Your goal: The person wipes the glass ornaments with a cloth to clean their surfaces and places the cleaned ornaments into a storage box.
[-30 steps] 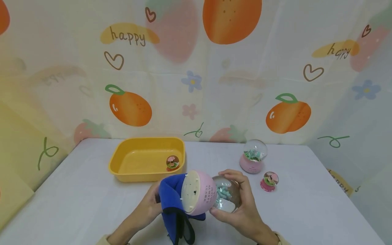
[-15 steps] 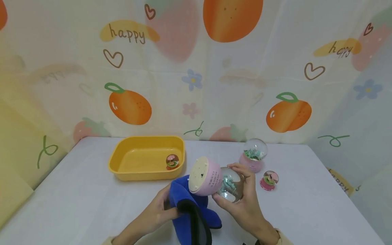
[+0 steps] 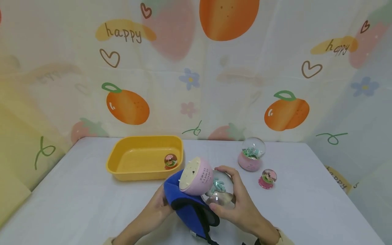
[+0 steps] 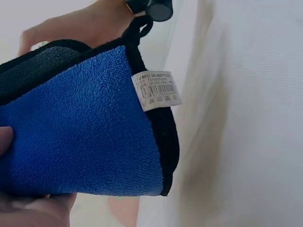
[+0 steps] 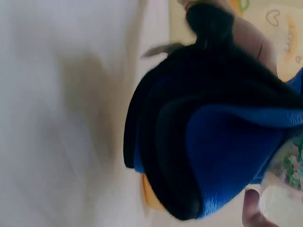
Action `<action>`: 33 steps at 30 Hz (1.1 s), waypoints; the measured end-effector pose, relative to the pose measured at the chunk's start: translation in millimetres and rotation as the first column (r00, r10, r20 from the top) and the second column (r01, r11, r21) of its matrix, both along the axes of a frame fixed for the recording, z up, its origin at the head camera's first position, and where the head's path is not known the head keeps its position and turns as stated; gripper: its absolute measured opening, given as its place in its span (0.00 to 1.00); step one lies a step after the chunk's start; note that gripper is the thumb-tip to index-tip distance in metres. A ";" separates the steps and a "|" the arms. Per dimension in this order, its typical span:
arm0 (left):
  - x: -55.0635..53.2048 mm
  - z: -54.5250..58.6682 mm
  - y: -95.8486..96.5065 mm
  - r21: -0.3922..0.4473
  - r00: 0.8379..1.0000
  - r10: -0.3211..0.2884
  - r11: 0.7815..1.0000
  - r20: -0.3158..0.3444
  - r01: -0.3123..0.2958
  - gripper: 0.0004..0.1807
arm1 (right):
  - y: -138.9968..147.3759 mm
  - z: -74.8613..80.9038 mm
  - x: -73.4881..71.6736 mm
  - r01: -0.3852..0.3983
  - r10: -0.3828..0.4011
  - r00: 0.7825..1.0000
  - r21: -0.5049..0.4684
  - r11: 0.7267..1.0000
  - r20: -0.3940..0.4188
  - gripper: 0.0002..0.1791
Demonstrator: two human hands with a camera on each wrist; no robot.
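Observation:
My right hand [image 3: 242,206] grips a snow globe [image 3: 202,180] by its clear ball. The globe is tipped on its side, its pink base facing left and the pale underside showing. My left hand [image 3: 155,206] holds a folded blue towel [image 3: 192,212] with black edging against the base. In the left wrist view the blue towel [image 4: 85,127] fills much of the picture, with a white printed label [image 4: 157,91] at its edge. In the right wrist view its dark folds cover most of the globe; only part of the clear ball [image 5: 293,163] shows at the right.
A yellow tray [image 3: 139,176] stands at the back left, with a small snow globe [image 3: 170,161] in its right end. At the back right stand a larger pink-based snow globe [image 3: 250,160] and a small one [image 3: 267,179]. A patterned cloth [image 3: 190,54] hangs behind the white table.
The tilted globe went up and right with my right hand, then came back left and slightly down. The towel's loose folds have swung, and its upper part lies against the base.

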State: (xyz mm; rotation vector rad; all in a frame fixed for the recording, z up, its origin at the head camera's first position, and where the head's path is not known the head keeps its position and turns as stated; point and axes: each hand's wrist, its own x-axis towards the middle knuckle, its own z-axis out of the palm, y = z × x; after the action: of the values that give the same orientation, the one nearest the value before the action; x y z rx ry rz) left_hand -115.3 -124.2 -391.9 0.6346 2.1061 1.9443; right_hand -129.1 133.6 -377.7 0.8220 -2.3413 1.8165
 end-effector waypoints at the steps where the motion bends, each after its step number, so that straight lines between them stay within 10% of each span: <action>1: -0.6 0.7 -0.6 -0.006 1.000 0.004 1.000 0.015 -0.004 0.36 | 0.3 -0.1 -0.1 -0.011 0.011 1.000 -0.001 1.000 0.009 0.40; 11: -1.6 6.7 -1.0 0.045 0.994 -0.066 0.997 0.089 0.063 0.31 | 0.1 1.1 -6.3 0.129 -0.128 0.968 -0.006 0.992 -0.217 0.45; 25: 4.5 6.5 -0.4 0.073 0.986 -0.157 0.984 -0.064 0.162 0.29 | 7.2 -5.3 -21.0 0.332 -0.248 0.826 0.082 0.940 -0.506 0.45; 33: 3.6 13.6 -2.9 0.030 0.974 -0.197 0.979 -0.110 0.201 0.27 | 11.8 -9.1 -25.9 0.385 -0.260 0.801 0.133 0.913 -0.539 0.43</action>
State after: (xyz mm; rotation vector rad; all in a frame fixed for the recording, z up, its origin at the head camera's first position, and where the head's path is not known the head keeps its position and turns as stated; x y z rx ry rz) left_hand -111.7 -127.2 -378.3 0.9385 1.9782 1.8858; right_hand -155.0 145.4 -386.7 0.7459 -2.1839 1.0322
